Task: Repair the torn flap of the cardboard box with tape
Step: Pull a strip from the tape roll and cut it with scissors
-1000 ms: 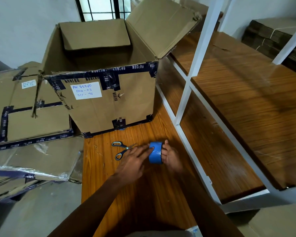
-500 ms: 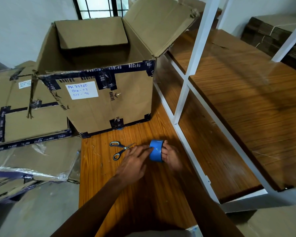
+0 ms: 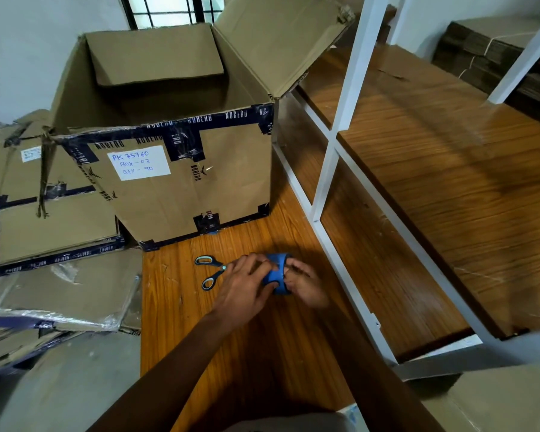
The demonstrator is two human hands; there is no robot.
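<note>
Gripping the blue tape roll (image 3: 277, 273) from both sides, left hand (image 3: 247, 289) and right hand (image 3: 306, 286) sit together. Likely risk: the freed end restuck or twisted. Scissors (image 3: 211, 271) lie just beside, cardboard box (image 3: 181, 169) unrepaired.

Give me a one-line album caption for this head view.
Both hands, left hand and right hand, hold blue tape roll before open cardboard box.
</note>
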